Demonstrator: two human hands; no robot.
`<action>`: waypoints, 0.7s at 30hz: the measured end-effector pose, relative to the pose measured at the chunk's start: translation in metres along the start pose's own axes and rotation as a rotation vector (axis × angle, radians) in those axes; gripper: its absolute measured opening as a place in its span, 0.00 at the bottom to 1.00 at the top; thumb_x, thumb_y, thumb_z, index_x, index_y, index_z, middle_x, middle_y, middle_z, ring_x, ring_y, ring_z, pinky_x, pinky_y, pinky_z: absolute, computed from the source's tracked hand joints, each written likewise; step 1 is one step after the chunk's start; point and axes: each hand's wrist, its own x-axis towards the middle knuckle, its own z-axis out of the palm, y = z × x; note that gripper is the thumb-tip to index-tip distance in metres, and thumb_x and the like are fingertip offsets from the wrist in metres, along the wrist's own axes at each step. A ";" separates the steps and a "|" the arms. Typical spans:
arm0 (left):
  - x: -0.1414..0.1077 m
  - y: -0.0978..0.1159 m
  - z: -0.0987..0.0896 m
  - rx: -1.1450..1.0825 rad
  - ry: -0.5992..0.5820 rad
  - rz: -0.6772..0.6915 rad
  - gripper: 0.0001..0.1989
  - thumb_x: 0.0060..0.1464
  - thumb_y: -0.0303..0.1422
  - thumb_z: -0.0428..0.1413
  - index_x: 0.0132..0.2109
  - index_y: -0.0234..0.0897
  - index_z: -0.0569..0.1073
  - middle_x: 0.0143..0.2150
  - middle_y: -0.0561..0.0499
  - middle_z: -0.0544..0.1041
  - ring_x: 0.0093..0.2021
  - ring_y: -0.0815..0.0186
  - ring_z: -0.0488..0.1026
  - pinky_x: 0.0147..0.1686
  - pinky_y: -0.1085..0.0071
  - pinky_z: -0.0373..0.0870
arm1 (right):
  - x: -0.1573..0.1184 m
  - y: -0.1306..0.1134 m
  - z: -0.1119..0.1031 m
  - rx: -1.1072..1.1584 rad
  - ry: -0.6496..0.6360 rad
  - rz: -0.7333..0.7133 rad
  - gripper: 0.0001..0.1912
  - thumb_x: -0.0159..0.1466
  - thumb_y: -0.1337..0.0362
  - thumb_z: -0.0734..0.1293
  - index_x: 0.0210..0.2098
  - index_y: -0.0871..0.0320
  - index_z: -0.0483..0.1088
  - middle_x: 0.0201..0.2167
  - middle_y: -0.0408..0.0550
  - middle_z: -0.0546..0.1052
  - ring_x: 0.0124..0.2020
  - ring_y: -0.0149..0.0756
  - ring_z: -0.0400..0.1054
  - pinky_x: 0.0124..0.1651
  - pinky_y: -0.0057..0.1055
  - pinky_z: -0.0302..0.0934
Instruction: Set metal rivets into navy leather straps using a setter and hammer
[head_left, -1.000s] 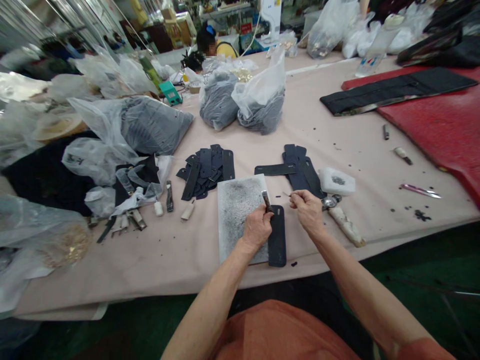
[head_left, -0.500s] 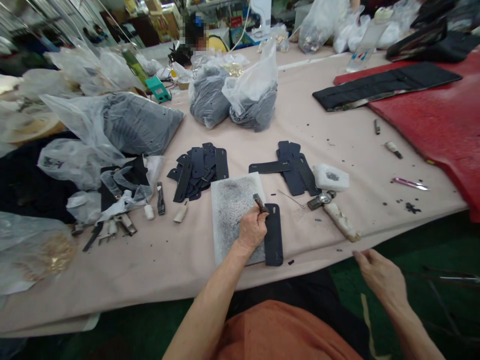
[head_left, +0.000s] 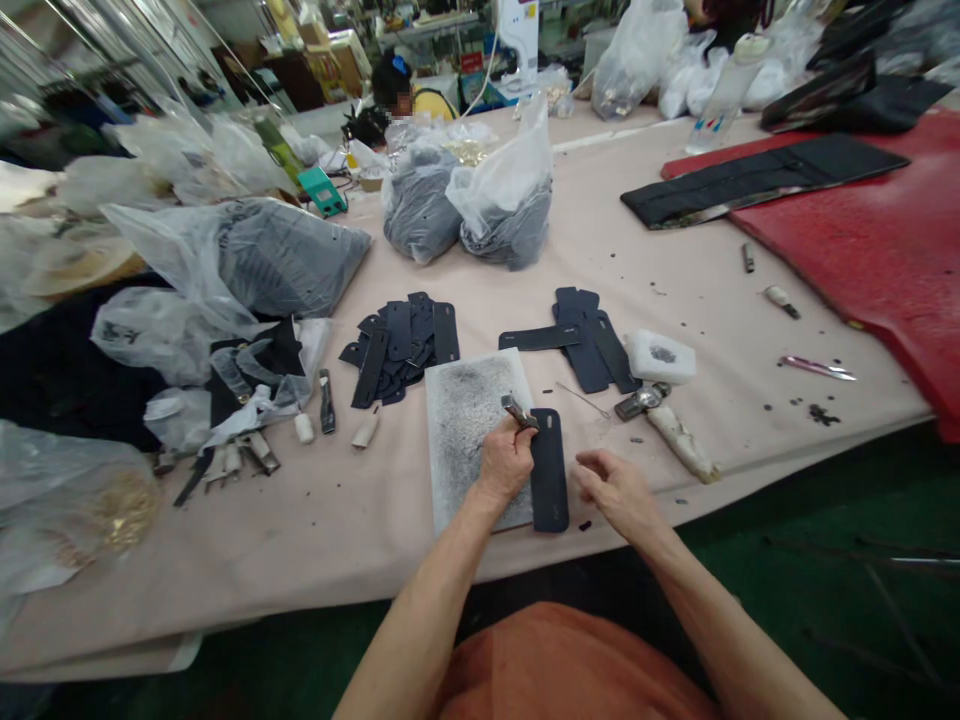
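Note:
My left hand (head_left: 507, 462) is closed around a metal hole punch (head_left: 519, 412), held over the white board (head_left: 461, 440), whose surface is speckled black. Just right of that hand lies a dark strap piece (head_left: 550, 470) with a slot near its top, partly over the board's edge. Empty, with its fingers apart, my right hand (head_left: 611, 487) hovers to the right of this piece. Farther right, a hammer (head_left: 679, 435) with a wrapped handle rests on the table. Its head lies against a white block (head_left: 661, 357) with a dark worn patch.
Dark pieces lie in a left pile (head_left: 397, 345) and a right stack (head_left: 589, 340). Spare punches (head_left: 326, 400) lie at left, a purple pen-like tool (head_left: 816, 367) at right. Filled plastic bags (head_left: 502, 220) stand behind. A person (head_left: 405, 85) is at the back.
My right hand has come left from beyond the table's front edge to beside the dark strap piece. My left hand stays at its place, the punch now tilted slightly more.

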 end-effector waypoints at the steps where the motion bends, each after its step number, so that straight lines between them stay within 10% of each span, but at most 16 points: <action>1: 0.000 0.000 0.000 -0.003 0.001 -0.003 0.10 0.59 0.26 0.51 0.44 0.39 0.76 0.43 0.47 0.81 0.45 0.60 0.78 0.47 0.66 0.72 | 0.007 -0.002 0.009 0.010 -0.026 -0.013 0.18 0.56 0.53 0.65 0.40 0.59 0.71 0.24 0.44 0.75 0.25 0.36 0.69 0.30 0.31 0.61; 21: -0.008 -0.003 -0.011 -0.151 0.234 -0.009 0.11 0.62 0.31 0.50 0.45 0.37 0.77 0.43 0.46 0.81 0.45 0.61 0.78 0.47 0.63 0.75 | 0.114 -0.037 0.035 -0.059 -0.080 -0.235 0.09 0.55 0.61 0.65 0.32 0.59 0.72 0.23 0.41 0.72 0.25 0.32 0.65 0.28 0.28 0.56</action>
